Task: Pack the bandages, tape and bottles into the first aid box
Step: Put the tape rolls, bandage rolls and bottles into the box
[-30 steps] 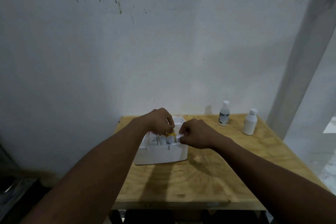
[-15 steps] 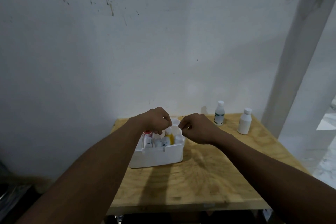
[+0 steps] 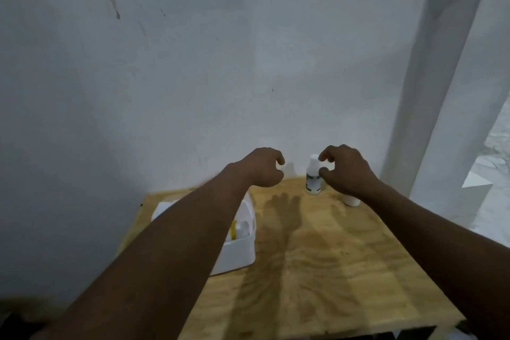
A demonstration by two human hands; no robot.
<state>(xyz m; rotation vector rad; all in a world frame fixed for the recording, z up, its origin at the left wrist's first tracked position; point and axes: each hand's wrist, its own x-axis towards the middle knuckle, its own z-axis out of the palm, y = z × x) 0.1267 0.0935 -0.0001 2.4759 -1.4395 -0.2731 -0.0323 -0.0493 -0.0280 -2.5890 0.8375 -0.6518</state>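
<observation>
Bottles number two on the pale plywood bench (image 3: pixel 317 257): one small white plastic bottle with a dark-banded label (image 3: pixel 313 178) stands upright near the back edge, and a second white bottle (image 3: pixel 351 201) sits just right of it, mostly hidden under the right wrist. One white plastic first aid box (image 3: pixel 237 252) rests at the bench's left side, open, with a white container and something yellow showing inside; the left forearm covers the rest. The right hand (image 3: pixel 346 171) hovers by the labelled bottle, its fingers (image 3: pixel 323 157) curled and narrowly parted, apparently touching the cap and side, not yet closed round it. The left hand (image 3: pixel 263 170) hangs loosely curled and empty above the bench, left of that bottle.
</observation>
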